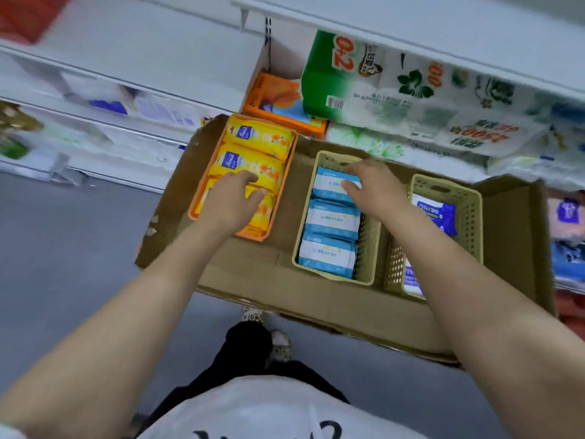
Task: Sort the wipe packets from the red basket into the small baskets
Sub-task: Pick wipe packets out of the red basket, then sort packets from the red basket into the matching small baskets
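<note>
Lying in three small baskets on a flattened cardboard sheet (259, 274), the wipe packets appear largely sorted by colour. Yellow packets (253, 150) fill the orange basket (286, 191) at the left; three blue-and-white packets (329, 236) lie in a row in the middle cream basket (368, 248); dark blue packets (438, 212) sit in the right cream basket (468, 210), partly hidden by the right forearm. The person's left hand (232, 201) rests palm-down on the nearest yellow packets, fingers loosely curved and pressing, not pinching anything. The right hand (370, 183) lies on the farthest blue-and-white packet, fingers bent over its edge; whether it grips the packet or only seats it cannot be told. No red basket is clearly identifiable; a blurred red shape (30, 14) occupies the upper left corner on a shelf, contents not visible. Judgement: sorting is at a late stage, with both hands tidying or seating packets. How many packets remain unsorted cannot be determined. Shelves (177, 58) of tissue goods stand behind the work area.
</note>
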The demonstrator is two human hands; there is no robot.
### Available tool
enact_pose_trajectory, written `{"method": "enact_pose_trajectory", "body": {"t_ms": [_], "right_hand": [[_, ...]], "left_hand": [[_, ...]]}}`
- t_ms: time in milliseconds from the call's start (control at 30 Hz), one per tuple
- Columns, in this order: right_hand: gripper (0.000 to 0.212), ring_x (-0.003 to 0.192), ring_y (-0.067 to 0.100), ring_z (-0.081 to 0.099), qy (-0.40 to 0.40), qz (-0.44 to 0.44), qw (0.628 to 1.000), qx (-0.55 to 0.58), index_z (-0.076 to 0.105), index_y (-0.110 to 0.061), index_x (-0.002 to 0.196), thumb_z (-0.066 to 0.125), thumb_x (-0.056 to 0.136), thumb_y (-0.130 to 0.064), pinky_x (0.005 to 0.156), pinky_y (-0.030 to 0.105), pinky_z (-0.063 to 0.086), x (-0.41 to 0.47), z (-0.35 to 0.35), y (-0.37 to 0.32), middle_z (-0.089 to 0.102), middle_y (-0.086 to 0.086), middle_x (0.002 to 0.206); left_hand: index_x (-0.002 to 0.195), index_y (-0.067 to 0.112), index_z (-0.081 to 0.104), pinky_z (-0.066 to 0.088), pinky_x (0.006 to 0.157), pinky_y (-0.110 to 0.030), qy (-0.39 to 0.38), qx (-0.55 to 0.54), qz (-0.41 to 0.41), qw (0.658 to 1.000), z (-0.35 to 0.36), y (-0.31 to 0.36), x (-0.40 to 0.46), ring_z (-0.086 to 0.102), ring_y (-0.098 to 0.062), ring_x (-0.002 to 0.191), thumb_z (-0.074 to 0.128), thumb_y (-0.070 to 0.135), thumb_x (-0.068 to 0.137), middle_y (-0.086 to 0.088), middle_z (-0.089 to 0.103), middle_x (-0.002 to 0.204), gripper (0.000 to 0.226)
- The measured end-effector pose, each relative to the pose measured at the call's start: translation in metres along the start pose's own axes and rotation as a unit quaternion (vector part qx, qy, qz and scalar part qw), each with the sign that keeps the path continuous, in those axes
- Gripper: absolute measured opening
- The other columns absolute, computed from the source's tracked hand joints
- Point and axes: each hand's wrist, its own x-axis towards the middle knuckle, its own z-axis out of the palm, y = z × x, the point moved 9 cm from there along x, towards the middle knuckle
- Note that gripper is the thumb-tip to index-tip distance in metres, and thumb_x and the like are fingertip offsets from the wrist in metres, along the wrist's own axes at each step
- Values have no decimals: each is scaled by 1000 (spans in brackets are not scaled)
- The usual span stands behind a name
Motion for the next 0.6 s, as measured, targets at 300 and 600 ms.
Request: {"method": "enact_pose_trajectory", "body": {"t_ms": [300, 600], "right_hand": [[38, 130, 27, 43, 157, -144, 977, 4, 58, -16, 133, 57, 98, -29, 105, 42, 39, -71, -85, -138, 55, 8, 138], [38, 131, 22, 44, 194, -186, 963, 31, 58, -19, 134, 56, 98, -31, 108, 38, 39, -66, -50, -314, 55, 2, 138]], "left_hand": [[124, 11, 61, 43, 96, -43, 214, 127, 87, 965, -168, -46, -102, 52, -36, 117, 53, 40, 90, -15, 60, 124, 46], [125, 9, 62, 43, 101, -48, 298, 124, 103, 941, -281, -186, -114, 51, -33, 122, 66, 29, 89, -13, 59, 128, 41]]}}
